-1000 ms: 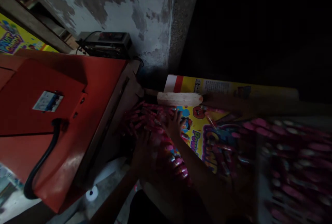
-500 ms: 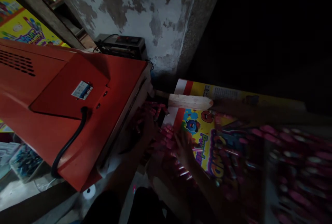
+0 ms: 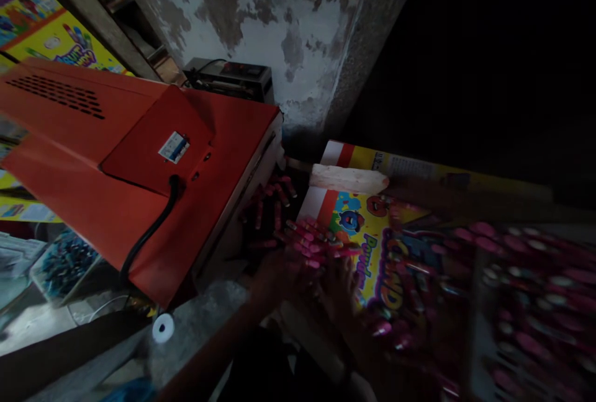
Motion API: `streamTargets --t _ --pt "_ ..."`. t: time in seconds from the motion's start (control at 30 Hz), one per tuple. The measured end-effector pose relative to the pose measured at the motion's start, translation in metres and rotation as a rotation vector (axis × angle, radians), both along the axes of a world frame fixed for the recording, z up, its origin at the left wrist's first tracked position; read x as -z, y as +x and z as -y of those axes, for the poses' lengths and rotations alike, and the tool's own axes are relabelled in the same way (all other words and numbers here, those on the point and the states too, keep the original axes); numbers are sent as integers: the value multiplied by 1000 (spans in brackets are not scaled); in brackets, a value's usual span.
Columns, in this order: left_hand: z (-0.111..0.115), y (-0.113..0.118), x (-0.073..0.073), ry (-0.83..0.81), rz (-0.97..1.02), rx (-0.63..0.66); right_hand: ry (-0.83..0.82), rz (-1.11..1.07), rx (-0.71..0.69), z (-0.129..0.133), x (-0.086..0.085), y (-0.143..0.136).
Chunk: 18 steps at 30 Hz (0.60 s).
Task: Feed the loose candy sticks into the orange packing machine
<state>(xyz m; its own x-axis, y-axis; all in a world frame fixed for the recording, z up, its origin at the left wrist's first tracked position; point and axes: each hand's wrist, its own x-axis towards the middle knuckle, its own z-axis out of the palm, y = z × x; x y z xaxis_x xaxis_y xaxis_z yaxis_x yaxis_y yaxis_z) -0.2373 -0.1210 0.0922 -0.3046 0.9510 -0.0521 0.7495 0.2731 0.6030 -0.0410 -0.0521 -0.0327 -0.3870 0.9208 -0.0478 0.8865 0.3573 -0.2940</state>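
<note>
In the head view, small pink tubes with shiny parts lie in a loose heap over the edge of a printed candy carton. My left hand is at the near left side of this heap, its fingers dark and smeared. On the other side, my right hand lies over the carton against the tubes, fingers stretched out and apart. More pink tubes are scattered in the dark gap beside the orange machine. Poor light hides whether the left fingers grip any tube.
The orange machine with a black cable stands on the left. A pale wooden bar crosses the carton. Many pink tubes lie at the right. A bin of blue pieces and a white roll are lower left.
My left hand has drawn back from the gap beside the machine towards me and the heap. My right hand has shifted slightly nearer me. The view has turned a little left.
</note>
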Motion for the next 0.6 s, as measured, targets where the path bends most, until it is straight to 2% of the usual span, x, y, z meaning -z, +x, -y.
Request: streamTargets --t 0.1,0.2,0.27,0.33,0.43,0.5,0.6 --pt "59 4 -17 -18 3 -63 -13 71 -49 -5 -1 -50" --pt "107 5 -22 -6 -17 -173 -97 81 -116 -21 -4 -105" --pt "127 5 -21 9 -23 -260 -140 78 -145 -28 -9 -131" --pt "137 5 -18 13 -13 -313 -152 68 -189 -33 -19 -140" --pt "136 5 -18 -13 14 -357 -102 17 -266 -32 -34 -117" --pt "132 6 -20 -25 37 -363 -32 -16 -265 -25 -38 -79" --pt "122 4 -21 -11 56 -343 26 -3 -193 -10 -30 -16"
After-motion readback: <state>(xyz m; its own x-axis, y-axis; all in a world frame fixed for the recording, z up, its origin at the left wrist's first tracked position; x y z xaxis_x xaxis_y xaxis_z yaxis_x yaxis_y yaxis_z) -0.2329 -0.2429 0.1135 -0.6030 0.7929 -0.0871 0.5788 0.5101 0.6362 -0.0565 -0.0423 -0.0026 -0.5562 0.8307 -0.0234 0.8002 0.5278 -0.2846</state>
